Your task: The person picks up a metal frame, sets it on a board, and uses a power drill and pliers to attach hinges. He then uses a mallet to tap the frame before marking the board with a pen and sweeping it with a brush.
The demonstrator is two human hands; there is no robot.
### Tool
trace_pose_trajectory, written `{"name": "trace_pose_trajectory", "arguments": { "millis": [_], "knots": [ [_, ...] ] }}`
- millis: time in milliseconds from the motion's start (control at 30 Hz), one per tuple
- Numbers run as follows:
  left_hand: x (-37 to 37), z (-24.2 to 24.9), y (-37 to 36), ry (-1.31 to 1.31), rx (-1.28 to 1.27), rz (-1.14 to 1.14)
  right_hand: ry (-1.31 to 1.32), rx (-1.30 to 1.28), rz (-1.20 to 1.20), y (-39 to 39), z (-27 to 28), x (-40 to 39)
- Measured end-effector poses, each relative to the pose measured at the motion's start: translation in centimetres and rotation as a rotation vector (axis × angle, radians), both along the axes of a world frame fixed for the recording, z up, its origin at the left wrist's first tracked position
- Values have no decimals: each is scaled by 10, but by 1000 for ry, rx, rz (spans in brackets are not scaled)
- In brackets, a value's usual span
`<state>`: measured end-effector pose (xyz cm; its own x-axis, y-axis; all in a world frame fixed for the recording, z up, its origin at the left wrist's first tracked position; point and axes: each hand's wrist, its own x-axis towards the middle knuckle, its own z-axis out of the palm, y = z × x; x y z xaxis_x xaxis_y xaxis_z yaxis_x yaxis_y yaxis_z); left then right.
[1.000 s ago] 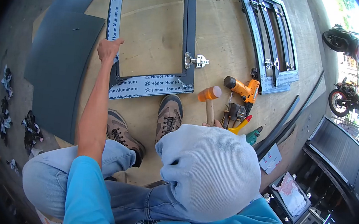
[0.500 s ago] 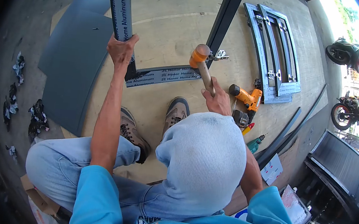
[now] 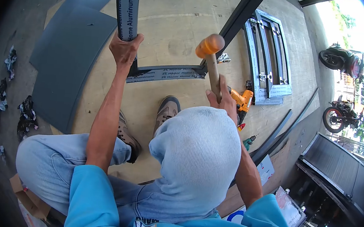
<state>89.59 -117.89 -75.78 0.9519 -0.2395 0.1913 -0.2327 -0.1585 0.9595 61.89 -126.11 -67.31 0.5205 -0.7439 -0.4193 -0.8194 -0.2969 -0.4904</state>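
My left hand (image 3: 125,51) is wrapped round the left side of a dark aluminum frame (image 3: 126,9), which is covered in printed protective film. The frame's near bar (image 3: 168,73) lies across the board in front of my shoes. In my right hand (image 3: 224,102) is the wooden handle of a mallet (image 3: 211,46) with an orange head. That head is blurred and overlaps the right bar (image 3: 239,20) of the frame, above its near right corner. A metal hinge (image 3: 224,57) shows beside this bar.
A second frame (image 3: 256,55) with hinges lies at the right, near an orange cordless drill (image 3: 245,99). Grey sheets (image 3: 70,63) lie at the left. Loose dark bars (image 3: 283,134) and a green tool (image 3: 248,142) are at the right. Motorcycles (image 3: 337,119) stand beyond.
The mallet head has lifted from the near right corner and shifted slightly right. The frame's right bar now leans further right. The view has moved a little; my left hand keeps its hold.
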Motion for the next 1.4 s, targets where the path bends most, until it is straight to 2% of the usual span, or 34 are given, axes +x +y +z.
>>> {"name": "trace_pose_trajectory", "arguments": {
  "millis": [67,100,133,167,233,333,367,467,533,567,600,667,700,767,800,867,900,933,967,1033,1100,1133,1200,1233,1267,1333,1400],
  "knots": [
    [-4,-1,2,31,40,-22,-262,-292,15,4,19,0],
    [-4,-1,1,38,51,-22,-347,-276,-21,4,31,1],
    [-4,-1,-1,43,57,-26,-350,-281,-28,4,30,1],
    [-3,0,-3,40,51,-33,-466,-348,-64,5,24,0],
    [-6,2,-6,19,-6,-32,-551,-485,-39,4,-8,-9],
    [-7,8,-7,66,-47,-32,12,-28,15,-11,-34,-20],
    [-8,7,-5,66,-40,-24,11,-20,23,-8,-38,-23],
    [-16,-6,-3,7,59,-7,-251,-44,-58,13,6,-4],
    [-11,0,-9,-13,47,-3,-251,-15,-109,15,41,11],
    [-12,4,-11,-8,16,-21,-257,-13,-112,13,40,14],
    [-12,5,-15,-15,18,-22,-482,-177,-32,10,36,17],
    [-12,6,-19,-30,-34,-1,-714,-330,51,15,27,23],
    [-14,14,-21,7,-45,-11,-657,-209,27,21,21,25],
    [-15,24,-27,4,-81,-1,-543,-266,172,25,-6,29],
    [-15,27,-28,9,-117,3,-139,-3,192,18,-8,30],
    [-16,27,-24,70,-86,-4,-30,74,157,18,-17,28],
    [-16,14,-25,12,-146,14,-34,71,169,17,-14,28],
    [-18,12,-24,-37,-200,30,-184,-37,107,17,-8,23],
    [-17,8,-21,-6,-99,51,-317,-131,31,20,2,12],
    [-15,11,-18,16,-93,32,-371,-217,-26,13,21,4],
    [-12,14,-22,-2,-119,19,-581,-521,66,-4,3,-7],
    [-13,16,-23,1,-135,10,-577,-539,63,-10,-11,-12],
    [-17,17,-25,-30,-135,17,-399,-426,82,-17,-27,-17],
    [-19,16,-26,-27,-147,17,-101,-337,174,-25,-26,-20],
    [-22,11,-24,-70,-138,21,-98,-343,180,-27,-25,-25],
    [-19,7,-24,-168,-119,36,15,63,-113,-17,13,-4],
    [-27,1,-20,-175,-102,23,-136,-131,-32,-6,7,-27]
  ]
}}
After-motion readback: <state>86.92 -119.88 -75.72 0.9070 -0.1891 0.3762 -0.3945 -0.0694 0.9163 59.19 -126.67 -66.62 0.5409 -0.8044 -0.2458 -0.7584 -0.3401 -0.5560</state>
